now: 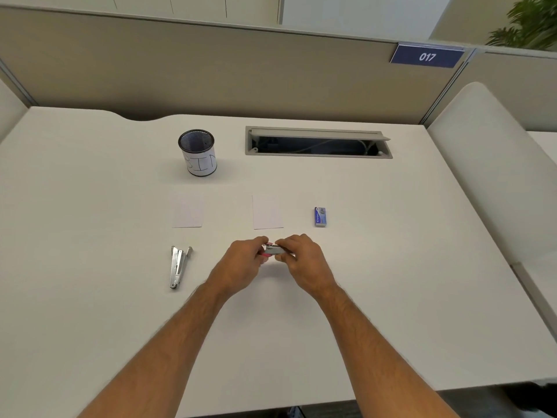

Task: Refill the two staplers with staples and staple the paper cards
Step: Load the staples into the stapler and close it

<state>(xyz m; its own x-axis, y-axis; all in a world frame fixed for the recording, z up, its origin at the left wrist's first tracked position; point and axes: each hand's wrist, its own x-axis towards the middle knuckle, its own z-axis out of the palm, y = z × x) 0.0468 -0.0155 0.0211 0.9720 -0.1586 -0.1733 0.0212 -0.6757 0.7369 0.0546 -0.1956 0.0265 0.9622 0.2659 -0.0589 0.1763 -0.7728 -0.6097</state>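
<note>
1. The left hand (241,260) and right hand (301,257) meet above the middle of the counter (391,297), both clamped on a small pink stapler (272,250) held between their fingertips.
2. A silver stapler (178,267) lies open on the counter, well to the left of the hands.
3. Two white paper cards (187,211) (267,212) lie just beyond the hands.
4. A blue staple box (320,216) sits to the right of the cards.
5. A mesh cup marked "BIN" (197,152) stands farther back.
</note>
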